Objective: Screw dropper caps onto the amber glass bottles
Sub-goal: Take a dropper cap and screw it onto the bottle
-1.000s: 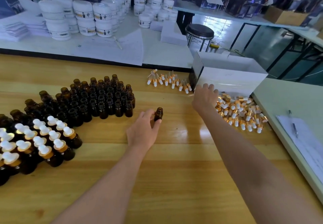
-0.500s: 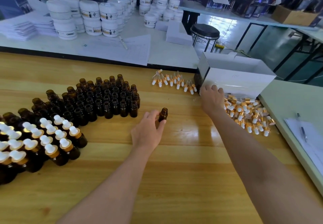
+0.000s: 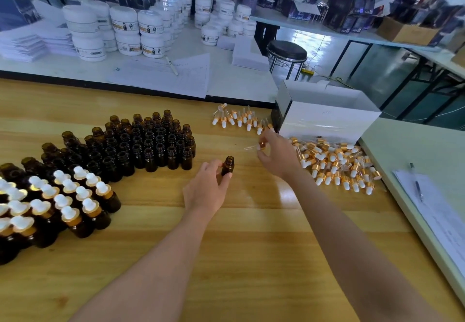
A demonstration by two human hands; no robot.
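One open amber bottle (image 3: 227,167) stands upright, mouth up, on the wooden surface (image 3: 251,246), with the fingers (image 3: 214,167) of the left hand (image 3: 206,191) curled round it. At its 2 o'clock the right hand (image 3: 275,154) pinches one dropper cap (image 3: 261,145) lying level, glass tube toward 9 o'clock. Uncapped bottles (image 3: 141,148) crowd at 10 o'clock, capped bottles (image 3: 63,201) at 8, loose caps (image 3: 337,165) at 3, too many to count. Stacked white tubs (image 3: 125,30) stand beyond.
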